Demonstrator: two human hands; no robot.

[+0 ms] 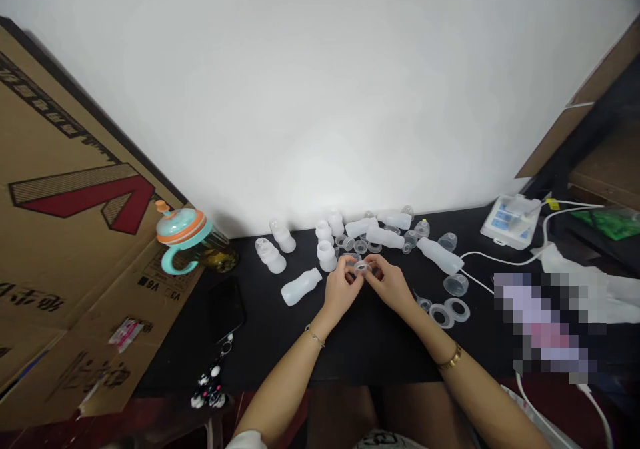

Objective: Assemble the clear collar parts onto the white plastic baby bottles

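My left hand [343,283] and my right hand [389,282] meet over the black table, fingertips pinching a small translucent ring [362,267] from either side. Left of my hands a white baby bottle [301,286] lies on its side. Just behind them stands an open-necked white bottle [327,257], with more bottles close by. Beyond my fingers several bottles lie flat, one being a white bottle [385,237], among loose translucent rings [361,245]. To the right of my right hand are two flat rings [442,315] and a clear dome cap [456,284].
Two bottles with clear tops [271,256] stand at the left. Farther left are a teal-lidded drink cup [185,235], a phone [227,309] with a beaded charm and a large cardboard box [75,235]. A white power strip [511,221] and cables lie right.
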